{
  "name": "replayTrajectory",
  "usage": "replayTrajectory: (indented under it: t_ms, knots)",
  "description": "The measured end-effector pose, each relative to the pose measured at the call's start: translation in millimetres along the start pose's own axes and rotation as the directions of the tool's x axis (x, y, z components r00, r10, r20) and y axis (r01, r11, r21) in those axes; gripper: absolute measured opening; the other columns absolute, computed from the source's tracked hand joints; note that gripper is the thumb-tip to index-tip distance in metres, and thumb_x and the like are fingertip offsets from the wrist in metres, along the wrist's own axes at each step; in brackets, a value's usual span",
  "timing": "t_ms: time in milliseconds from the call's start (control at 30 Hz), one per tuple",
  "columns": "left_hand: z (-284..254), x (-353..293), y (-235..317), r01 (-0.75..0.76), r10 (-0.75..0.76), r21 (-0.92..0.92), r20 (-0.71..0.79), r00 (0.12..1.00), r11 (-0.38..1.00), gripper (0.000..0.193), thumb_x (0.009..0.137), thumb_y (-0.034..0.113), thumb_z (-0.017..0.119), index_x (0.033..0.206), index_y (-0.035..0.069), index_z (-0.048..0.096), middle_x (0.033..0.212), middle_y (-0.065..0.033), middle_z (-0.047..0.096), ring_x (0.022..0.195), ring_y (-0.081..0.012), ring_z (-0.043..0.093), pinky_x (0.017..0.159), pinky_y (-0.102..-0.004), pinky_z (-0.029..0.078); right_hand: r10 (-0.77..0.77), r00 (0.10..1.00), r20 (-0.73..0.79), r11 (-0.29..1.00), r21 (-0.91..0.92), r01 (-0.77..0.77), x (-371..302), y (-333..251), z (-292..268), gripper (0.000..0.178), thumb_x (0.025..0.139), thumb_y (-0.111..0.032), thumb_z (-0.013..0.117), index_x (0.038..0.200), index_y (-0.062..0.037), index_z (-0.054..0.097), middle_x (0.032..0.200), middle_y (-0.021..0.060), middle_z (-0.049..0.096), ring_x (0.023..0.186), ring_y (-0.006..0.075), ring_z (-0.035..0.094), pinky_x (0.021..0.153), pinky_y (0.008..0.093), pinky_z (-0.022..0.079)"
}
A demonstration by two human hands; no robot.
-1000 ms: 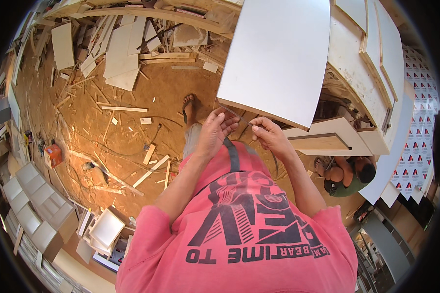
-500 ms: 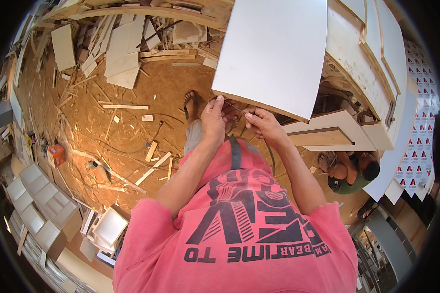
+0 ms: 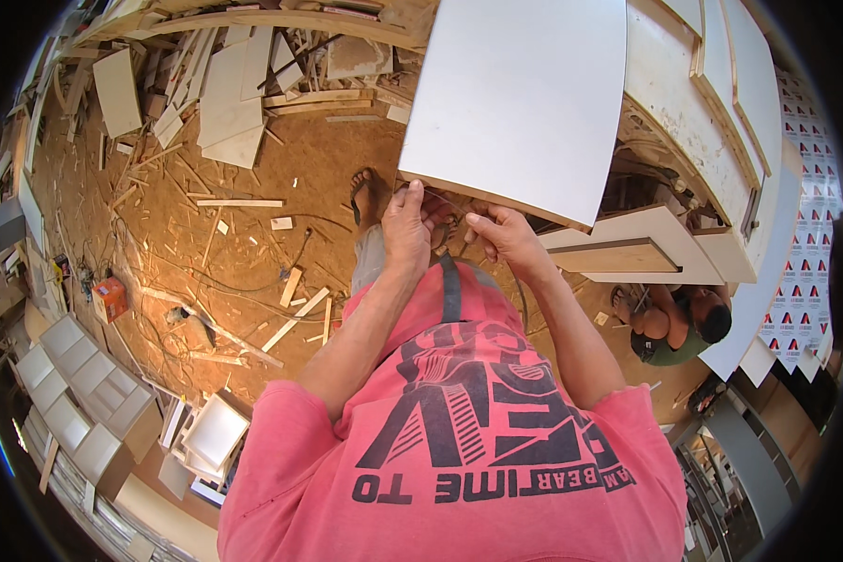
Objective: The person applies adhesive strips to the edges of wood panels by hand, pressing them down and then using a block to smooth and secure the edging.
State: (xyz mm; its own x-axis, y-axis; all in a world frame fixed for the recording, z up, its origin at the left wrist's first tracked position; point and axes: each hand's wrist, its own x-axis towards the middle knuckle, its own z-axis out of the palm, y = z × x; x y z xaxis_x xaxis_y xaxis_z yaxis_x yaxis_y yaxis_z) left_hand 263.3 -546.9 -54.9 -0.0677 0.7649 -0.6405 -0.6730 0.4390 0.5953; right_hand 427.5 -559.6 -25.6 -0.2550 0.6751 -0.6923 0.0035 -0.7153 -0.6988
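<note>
Far to the left of a large white panel, white box units stand low in view, with an orange box above them on a brown earth floor. Offcuts are heaped left of the panel's upper part. Between heap and panel the floor is fairly open, though sticks and a cable cross it.

At the panel's near left corner, the person's left hand has thumb and curled fingers closed on a thin strip. The strip runs just beside the panel's near edge to the right hand, whose thumb and forefinger pinch it.

That edge shows brown, and the strip is not seen fixed to it, so the work here looks under way rather than finished; whether the panel's other edges are done cannot be told.

Right of the panel, room is tight: an angled white board sits just beside its near right corner, more boards lean alongside, and a co-worker crouches lower down.
</note>
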Motion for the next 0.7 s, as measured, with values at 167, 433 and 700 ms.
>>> replayTrajectory:
  t_ms: [167, 433, 700]
  knots:
    - [3, 1, 1, -0.032, 0.031, -0.039, -0.020, 0.999, 0.999, 0.023, 0.095, 0.026, 0.055, 0.093, 0.003, 0.055, 0.087, -0.0086, 0.061, 0.079, -0.0212, 0.062, 0.074, -0.0361, 0.055, -0.107, 0.986, -0.129, 0.910, -0.413, 0.045, -22, 31, -31, 0.037, 0.092, -0.031, 0.059, 0.111, 0.0001, 0.060, 0.080, 0.0026, 0.060, 0.061, 0.0070, 0.049, 0.054, 0.0213, 0.041]
    - [-6, 5, 0, 0.024, -0.024, -0.049, -0.001, 1.000, 0.998, 0.021, 0.094, 0.025, 0.057, 0.096, 0.003, 0.056, 0.090, -0.0083, 0.063, 0.081, -0.0207, 0.063, 0.075, -0.0342, 0.054, -0.073, 0.973, -0.217, 0.926, -0.376, -0.014, -51, 37, -49, 0.035, 0.095, -0.034, 0.054, 0.113, -0.0050, 0.064, 0.066, -0.0016, 0.054, 0.056, 0.0049, 0.046, 0.049, 0.0208, 0.037]
    - [-6, 5, 6, 0.040, -0.039, -0.029, 0.037, 0.999, 0.999, 0.026, 0.095, 0.025, 0.057, 0.105, 0.002, 0.056, 0.095, -0.0089, 0.064, 0.085, -0.0211, 0.063, 0.078, -0.0346, 0.053, 0.035, 0.990, -0.140, 0.961, -0.268, -0.072, -50, 16, -57, 0.036, 0.096, -0.034, 0.052, 0.113, -0.0045, 0.065, 0.057, -0.0035, 0.046, 0.048, 0.0040, 0.041, 0.045, 0.0201, 0.033]
